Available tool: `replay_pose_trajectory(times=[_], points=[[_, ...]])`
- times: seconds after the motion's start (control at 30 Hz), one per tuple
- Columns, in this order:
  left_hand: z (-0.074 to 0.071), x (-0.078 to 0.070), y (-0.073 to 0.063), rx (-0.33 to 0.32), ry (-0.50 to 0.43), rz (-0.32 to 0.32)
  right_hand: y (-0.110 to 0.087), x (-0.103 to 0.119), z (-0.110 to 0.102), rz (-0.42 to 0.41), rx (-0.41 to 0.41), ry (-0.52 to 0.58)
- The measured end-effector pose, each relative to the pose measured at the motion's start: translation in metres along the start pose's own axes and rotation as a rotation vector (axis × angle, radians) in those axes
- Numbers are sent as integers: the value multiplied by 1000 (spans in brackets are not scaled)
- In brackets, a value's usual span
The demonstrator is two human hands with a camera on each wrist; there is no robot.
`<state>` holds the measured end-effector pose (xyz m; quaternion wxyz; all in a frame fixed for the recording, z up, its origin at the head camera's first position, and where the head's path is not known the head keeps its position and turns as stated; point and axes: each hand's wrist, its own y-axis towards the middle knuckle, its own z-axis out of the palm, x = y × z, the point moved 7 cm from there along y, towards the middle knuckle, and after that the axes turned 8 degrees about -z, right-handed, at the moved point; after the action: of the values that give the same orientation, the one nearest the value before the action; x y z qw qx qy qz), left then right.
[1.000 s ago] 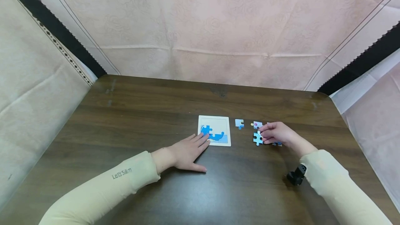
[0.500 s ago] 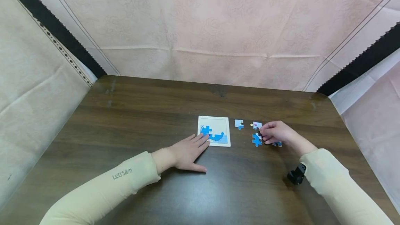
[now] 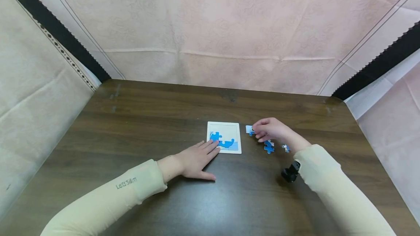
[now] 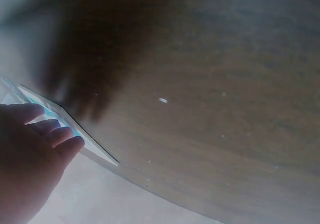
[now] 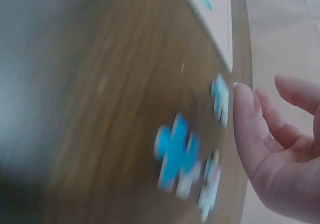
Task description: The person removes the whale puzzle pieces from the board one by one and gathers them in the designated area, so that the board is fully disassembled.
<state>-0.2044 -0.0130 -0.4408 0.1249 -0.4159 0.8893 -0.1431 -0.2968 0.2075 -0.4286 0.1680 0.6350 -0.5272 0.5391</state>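
A white square puzzle tray [image 3: 232,129] lies mid-table with blue jigsaw pieces [image 3: 226,144] fitted along its lower part. My left hand [image 3: 198,160] lies flat with spread fingers, their tips on the tray's lower left corner. My right hand [image 3: 272,129] hovers by a pale blue jigsaw piece [image 3: 248,129] right of the tray. In the right wrist view its thumb and fingers are apart, with nothing between them. Below that hand lies a bright blue jigsaw piece [image 5: 177,151]. A piece with pink marks [image 5: 211,184] also lies there, hidden by the hand in the head view.
Another small blue-and-white jigsaw piece [image 3: 286,148] lies right of the bright blue one. The brown wooden table [image 3: 147,112] is bordered by pale cloth [image 3: 213,28] at the back and sides. A black wrist camera [image 3: 290,172] hangs below the right sleeve.
My right hand has moved left from the jigsaw pieces at the right to the pale blue piece. Earlier the bright blue piece shifted slightly under its fingers. My left hand stays on the tray.
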Motion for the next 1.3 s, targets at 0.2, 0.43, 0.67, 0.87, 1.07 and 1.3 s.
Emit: replay_pose_trajectory(times=[0.2,0.43,0.67,0.87,1.07,1.3], points=[[2,-1,0,14,13,3,20,17,27,-4,11,34],[2,-2,0,14,20,3,40,27,56,-3,33,16],[4,-1,0,34,1,1,49,32,76,-7,68,-11],[5,0,1,43,-5,-1,49,35,85,-5,98,-15],[4,1,1,53,-12,-12,51,38,87,10,72,-68],[3,2,1,46,-9,-12,54,42,91,43,46,-161]])
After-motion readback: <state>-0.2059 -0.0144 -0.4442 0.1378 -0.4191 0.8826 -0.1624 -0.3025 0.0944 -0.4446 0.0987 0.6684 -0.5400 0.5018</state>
